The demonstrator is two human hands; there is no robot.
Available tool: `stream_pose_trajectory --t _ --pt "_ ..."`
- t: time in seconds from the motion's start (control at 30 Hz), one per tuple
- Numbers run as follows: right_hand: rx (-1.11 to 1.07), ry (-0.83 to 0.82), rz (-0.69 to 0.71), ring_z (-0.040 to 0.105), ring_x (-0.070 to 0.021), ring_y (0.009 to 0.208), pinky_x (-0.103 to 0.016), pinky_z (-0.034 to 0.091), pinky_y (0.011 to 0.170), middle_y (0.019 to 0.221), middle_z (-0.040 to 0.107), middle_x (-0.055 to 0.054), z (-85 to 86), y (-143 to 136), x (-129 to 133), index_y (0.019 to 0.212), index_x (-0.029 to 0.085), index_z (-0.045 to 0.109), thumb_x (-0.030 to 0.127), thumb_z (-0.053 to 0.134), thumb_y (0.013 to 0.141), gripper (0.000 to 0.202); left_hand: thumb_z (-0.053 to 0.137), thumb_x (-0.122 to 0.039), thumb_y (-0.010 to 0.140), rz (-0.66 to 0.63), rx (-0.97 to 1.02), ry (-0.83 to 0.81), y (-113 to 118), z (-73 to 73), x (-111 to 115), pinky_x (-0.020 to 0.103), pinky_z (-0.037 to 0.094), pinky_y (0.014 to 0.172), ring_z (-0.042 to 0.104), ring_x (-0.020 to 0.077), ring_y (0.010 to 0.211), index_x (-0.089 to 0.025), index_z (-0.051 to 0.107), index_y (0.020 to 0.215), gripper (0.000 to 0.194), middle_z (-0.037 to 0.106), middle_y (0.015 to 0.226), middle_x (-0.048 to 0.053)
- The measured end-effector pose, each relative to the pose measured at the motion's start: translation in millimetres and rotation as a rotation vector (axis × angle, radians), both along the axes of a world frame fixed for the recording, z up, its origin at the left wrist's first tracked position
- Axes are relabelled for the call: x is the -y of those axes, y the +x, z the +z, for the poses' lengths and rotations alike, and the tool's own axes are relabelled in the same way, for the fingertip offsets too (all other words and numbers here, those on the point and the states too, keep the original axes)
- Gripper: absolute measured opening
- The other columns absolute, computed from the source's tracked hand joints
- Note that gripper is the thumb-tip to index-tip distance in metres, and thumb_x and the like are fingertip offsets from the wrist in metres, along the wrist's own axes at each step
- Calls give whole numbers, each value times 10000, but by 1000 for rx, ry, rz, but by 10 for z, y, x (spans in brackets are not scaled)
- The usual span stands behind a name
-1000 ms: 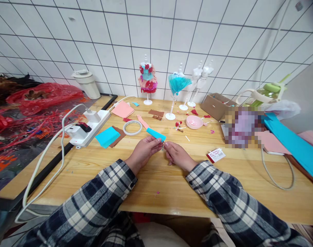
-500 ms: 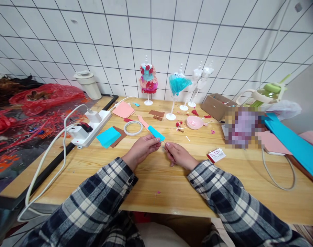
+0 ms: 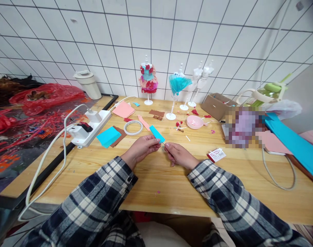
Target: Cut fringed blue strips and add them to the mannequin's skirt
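Observation:
My left hand (image 3: pixel 142 149) pinches a small blue paper strip (image 3: pixel 156 133) above the wooden table (image 3: pixel 156 178). My right hand (image 3: pixel 178 155) is pinched at the strip's near end, on something thin and tiny that I cannot make out. Both hands meet at the middle of the table. A roll of tape (image 3: pixel 133 127) lies just beyond my left hand. Past it lie a folded blue sheet on brown paper (image 3: pixel 108 136) and a pink strip (image 3: pixel 144 122).
A white power strip (image 3: pixel 90 128) with cables sits at the left. Small mannequins, one in a paper dress (image 3: pixel 148 79) and one with a blue skirt (image 3: pixel 179 83), stand at the back. A pink bowl (image 3: pixel 194 121), a cardboard box (image 3: pixel 216 105) and blue and pink sheets (image 3: pixel 291 142) lie right.
The blue strip has tilted more upright in my left hand. Both hands stay pinched together at nearly the same spot.

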State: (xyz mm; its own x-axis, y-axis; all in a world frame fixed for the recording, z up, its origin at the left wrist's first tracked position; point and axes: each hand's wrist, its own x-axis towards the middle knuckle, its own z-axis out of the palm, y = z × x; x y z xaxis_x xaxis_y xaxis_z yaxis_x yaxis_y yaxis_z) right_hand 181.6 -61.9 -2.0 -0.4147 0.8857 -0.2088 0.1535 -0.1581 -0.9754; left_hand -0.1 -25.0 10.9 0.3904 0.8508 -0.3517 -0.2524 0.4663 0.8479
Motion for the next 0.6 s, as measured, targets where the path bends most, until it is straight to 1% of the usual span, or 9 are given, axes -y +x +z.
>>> stream_pose_trajectory --t 0.27,0.6 --pt "17 -4 1 352 -71 395 -220 477 385 484 373 95 15 -5 -1 756 217 412 723 426 829 511 787 -212 697 -14 -8 0 6 13 16 204 482 685 614 89 677 -102 670 780 181 667 725 34" --pt "11 -6 5 352 -69 392 -210 461 375 480 377 91 -7 -5 -10 746 214 424 715 434 831 508 788 -199 694 -34 -12 -9 -4 9 9 196 489 666 620 88 657 -107 680 760 157 677 717 40"
